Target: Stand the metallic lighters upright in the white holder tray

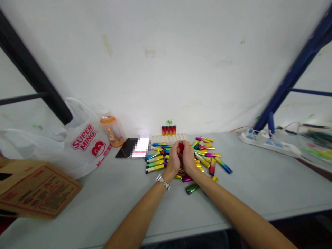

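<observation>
My left hand and my right hand are cupped together over a pile of lighters, fingers curled. Between them shows a red lighter, partly hidden by the fingers. Loose metallic lighters in yellow, green, blue, purple and red lie around and under both hands, among them a green lighter near my right wrist and a yellow one to the left. Just beyond my hands is a white perforated tray, with several red lighters upright in a row at its back.
To the left lie a dark phone and a bright-screened device. An orange drink bottle, a white plastic bag and a cardboard box stand farther left. A power strip lies right, by a blue metal post.
</observation>
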`<state>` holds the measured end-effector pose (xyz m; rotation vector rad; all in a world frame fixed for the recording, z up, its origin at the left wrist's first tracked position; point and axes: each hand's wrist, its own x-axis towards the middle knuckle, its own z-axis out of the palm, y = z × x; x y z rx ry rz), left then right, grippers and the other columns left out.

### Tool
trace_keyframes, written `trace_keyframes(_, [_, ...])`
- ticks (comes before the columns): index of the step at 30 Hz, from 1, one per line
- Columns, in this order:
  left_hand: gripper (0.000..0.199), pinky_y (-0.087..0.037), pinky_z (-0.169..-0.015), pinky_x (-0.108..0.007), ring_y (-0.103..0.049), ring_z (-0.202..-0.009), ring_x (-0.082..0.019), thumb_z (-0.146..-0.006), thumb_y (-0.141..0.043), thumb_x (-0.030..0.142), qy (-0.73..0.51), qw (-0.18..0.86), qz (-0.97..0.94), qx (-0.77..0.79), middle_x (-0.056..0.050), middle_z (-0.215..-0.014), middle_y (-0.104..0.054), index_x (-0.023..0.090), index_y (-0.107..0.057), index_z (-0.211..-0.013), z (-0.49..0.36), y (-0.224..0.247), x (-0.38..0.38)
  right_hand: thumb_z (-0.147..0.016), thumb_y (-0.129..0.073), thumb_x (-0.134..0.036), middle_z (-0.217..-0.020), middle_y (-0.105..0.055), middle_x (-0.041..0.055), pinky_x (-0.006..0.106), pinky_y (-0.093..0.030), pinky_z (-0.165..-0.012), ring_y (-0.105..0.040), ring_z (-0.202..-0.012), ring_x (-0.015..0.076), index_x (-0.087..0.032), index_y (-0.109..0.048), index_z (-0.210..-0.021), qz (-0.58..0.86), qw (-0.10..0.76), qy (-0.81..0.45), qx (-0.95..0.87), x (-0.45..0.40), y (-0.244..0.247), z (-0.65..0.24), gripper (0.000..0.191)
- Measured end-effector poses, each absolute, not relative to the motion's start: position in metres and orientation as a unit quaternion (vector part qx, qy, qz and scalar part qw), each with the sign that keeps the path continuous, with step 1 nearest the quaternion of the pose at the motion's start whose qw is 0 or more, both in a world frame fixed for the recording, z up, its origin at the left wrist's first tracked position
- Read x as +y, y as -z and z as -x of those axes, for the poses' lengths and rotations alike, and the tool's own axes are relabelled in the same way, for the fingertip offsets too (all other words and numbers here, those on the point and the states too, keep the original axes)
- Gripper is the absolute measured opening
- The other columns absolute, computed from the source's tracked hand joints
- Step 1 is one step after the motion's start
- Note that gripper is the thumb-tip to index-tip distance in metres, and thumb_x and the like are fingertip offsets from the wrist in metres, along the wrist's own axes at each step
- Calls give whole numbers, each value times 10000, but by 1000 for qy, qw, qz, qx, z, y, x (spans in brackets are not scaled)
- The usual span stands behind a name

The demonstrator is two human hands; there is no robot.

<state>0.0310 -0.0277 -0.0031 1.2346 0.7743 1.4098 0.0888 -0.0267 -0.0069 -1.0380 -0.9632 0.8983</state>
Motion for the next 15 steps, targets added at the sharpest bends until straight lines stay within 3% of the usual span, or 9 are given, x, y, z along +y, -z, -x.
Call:
trace_keyframes(7, [256, -493, -893, -312, -622, -929, -182, -913, -553, 410, -588, 300, -640, 394, -74, -986, -677, 180, -657, -957, -18, -3, -26, -881, -463, -579, -790, -647, 27, 301, -473, -762, -574, -792, 184, -201, -626, -782, 435, 672, -401, -445, -26, 10, -94, 424])
trace_keyframes(15, [276, -539, -812, -322, -655, -860, -190, -821, -685, 414, -599, 267, -603, 454, -96, -948, -675, 153, -725, -903, 8, -14, -20, -924, -464, -534, -891, -618, 31, 314, -470, -778, -569, -881, 199, -239, -595, -912, 405, 630, -385, -539, -34, 5, -84, 323])
